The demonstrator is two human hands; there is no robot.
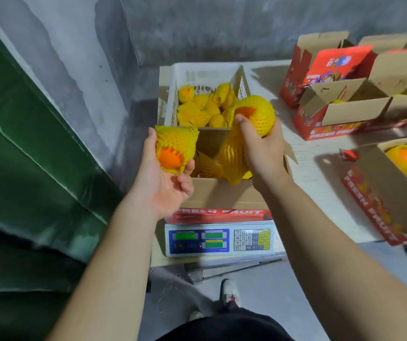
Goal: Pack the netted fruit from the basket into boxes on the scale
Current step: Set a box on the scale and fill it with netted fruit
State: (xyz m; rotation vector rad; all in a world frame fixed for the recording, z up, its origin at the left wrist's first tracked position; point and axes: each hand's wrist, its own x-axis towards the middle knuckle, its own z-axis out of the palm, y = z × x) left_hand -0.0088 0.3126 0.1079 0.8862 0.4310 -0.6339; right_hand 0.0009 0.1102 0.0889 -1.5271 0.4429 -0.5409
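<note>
Left hand (163, 173), palm up at the left edge of the open box (222, 190) on the scale (219, 239), fingers curled around one netted fruit (175, 150), orange skin showing through the torn yellow foam net. Right hand (259, 146) above the same box, toward its right side, gripping two netted fruits at once: a round one (259, 112) up top under the thumb, with a patch of orange showing, and a longer one (234, 156) hanging down from the palm into the box mouth. More netted fruit (207, 166) lying inside the box, partly hidden by the hands. Red strip printed FRESH FRUIT along the near side of the box, right above the scale's blue display panel and keypad. White plastic basket (180, 77) directly behind the box, touching its far edge, with a heap of yellow netted fruit (205, 107) at the bottom. To the right of the box, on the pale table (308, 168), several red and brown boxes (340, 109) with flaps up, the nearest one (382, 193) holding netted fruit. Green tarpaulin (25, 143) to the left of the box, against the grey wall (197, 25). Below the scale, grey floor, a shoe (229, 291) and a dark trouser leg.
</note>
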